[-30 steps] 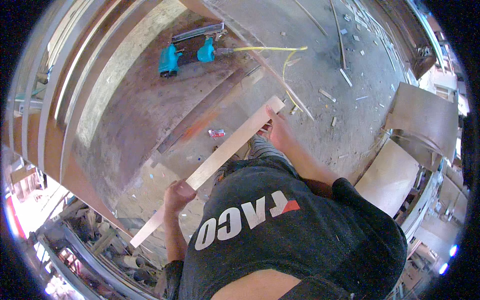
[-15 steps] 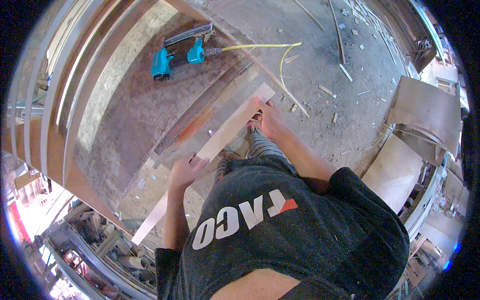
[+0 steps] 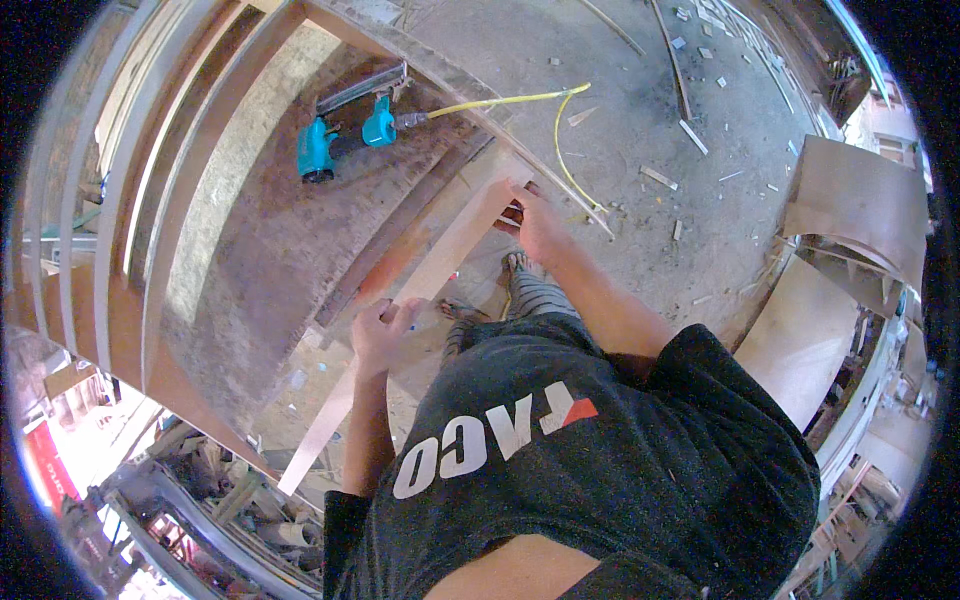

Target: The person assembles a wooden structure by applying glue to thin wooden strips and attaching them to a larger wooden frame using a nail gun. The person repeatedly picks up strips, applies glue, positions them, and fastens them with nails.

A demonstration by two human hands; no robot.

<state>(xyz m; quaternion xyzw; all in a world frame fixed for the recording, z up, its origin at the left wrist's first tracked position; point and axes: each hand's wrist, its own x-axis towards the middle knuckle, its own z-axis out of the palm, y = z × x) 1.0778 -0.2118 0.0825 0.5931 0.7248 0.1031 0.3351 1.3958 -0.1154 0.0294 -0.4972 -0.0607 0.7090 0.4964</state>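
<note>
A long, pale, thin wooden strip (image 3: 455, 248) slants across in front of me from upper right to lower left. My right hand (image 3: 538, 228) grips it close to its far end, fingers curled under it and thumb at the edge. Farther down its length, my left hand (image 3: 380, 332) is closed on the strip, thumb and fingers pinching it. The strip's lower end hangs past my left forearm. Beyond it lies a low wooden panel (image 3: 250, 250) with a raised edge, partly behind the strip. On that panel rests a teal nail gun (image 3: 318, 150).
A yellow air hose (image 3: 500, 102) runs from the nail gun onto the floor. Upright curved wooden ribs (image 3: 170, 190) stand at left. Wood offcuts (image 3: 660, 178) litter the floor. Bent plywood sheets (image 3: 855, 205) are at right, and a pile of scrap (image 3: 225, 500) is at lower left.
The strip's far end has shifted up and left, over the panel's edge. My left hand has moved slightly up and closed more firmly on the strip. The whole view has shifted a little.
</note>
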